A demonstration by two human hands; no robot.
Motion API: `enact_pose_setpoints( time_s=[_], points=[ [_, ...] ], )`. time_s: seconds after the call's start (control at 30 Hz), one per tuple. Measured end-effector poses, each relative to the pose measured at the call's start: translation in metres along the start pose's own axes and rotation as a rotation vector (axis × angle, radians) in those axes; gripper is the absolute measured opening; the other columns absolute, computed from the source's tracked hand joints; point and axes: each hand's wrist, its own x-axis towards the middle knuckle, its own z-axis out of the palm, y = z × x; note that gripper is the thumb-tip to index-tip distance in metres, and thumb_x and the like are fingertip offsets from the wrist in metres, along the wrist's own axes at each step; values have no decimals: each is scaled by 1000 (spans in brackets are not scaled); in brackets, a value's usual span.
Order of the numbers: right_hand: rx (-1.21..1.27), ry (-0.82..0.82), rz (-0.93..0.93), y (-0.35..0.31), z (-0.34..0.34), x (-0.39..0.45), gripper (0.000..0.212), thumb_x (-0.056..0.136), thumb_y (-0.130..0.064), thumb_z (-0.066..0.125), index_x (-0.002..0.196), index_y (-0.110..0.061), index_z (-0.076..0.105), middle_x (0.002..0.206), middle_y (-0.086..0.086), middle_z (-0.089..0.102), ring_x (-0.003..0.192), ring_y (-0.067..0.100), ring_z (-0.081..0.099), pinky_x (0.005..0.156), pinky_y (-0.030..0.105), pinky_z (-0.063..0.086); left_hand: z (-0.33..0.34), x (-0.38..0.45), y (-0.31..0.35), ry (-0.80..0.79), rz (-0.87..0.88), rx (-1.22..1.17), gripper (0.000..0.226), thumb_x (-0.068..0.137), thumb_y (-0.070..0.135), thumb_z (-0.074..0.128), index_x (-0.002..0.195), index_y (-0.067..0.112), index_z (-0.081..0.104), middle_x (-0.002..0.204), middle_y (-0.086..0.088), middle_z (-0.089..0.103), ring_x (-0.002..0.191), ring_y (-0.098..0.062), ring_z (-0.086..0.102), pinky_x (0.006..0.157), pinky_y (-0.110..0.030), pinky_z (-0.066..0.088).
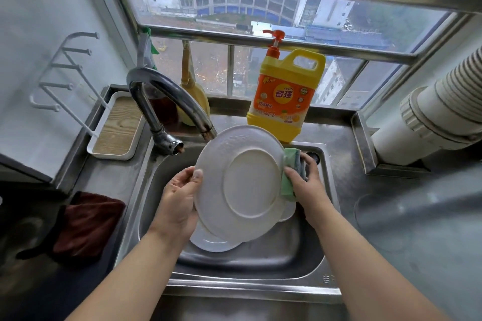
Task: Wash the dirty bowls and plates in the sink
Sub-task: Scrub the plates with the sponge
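Over the stainless steel sink point(307, 263), a round white ceramic plate point(241, 182) is held tilted with its underside and foot ring turned toward the camera, likely so the back can be scrubbed while drips fall into the basin. The left hand point(177, 203) has its grip clamped on the plate's near-left rim, thumb on the underside and fingers hidden behind. The right hand point(307, 182) grasps a green folded cleaning cloth point(288, 180) and presses it against the plate's right rim, which suggests the edge is being wiped. Beneath the held plate, more white dishes point(211, 241) lie in the sink basin, apparently waiting their turn, so the task looks to be partway through. The curved chrome tap point(161, 101) stands at the sink's back left corner with its spout ending just above the plate's upper edge; no water stream is visible. Behind the sink, on the ledge below the window, stands a yellow dish-soap jug with a red pump point(287, 91), near the washing hands; its orange label reads "KEON" above large Chinese characters, and the smaller print is too blurred to read. Left of the sink, a dark red cloth point(88, 227) lies on the steel bench point(391, 216), and a white tray with a wood-grain base point(117, 128) sits beside the tap.
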Motion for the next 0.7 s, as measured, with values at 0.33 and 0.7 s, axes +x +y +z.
enact_pose_setpoints(
  time_s=[0.33,0.7],
  points=[
    [-48,-242,-361,-38,-16,0,49,83,-18,67,121,-42,46,122,-4,46,106,19,54,81,34,57,-34,7,24,-515,-304,155,35,71,23,78,104,16,70,97,-9,69,81,-19,69,67,-33,59],
    [-829,83,-805,-47,62,-50,59,91,-55,40,146,-36,29,143,8,30,129,26,23,107,45,27,21,6,6,-333,-71,209,21,88,18,53,98,4,67,85,-10,72,73,-17,68,64,-25,56]
  ],
)
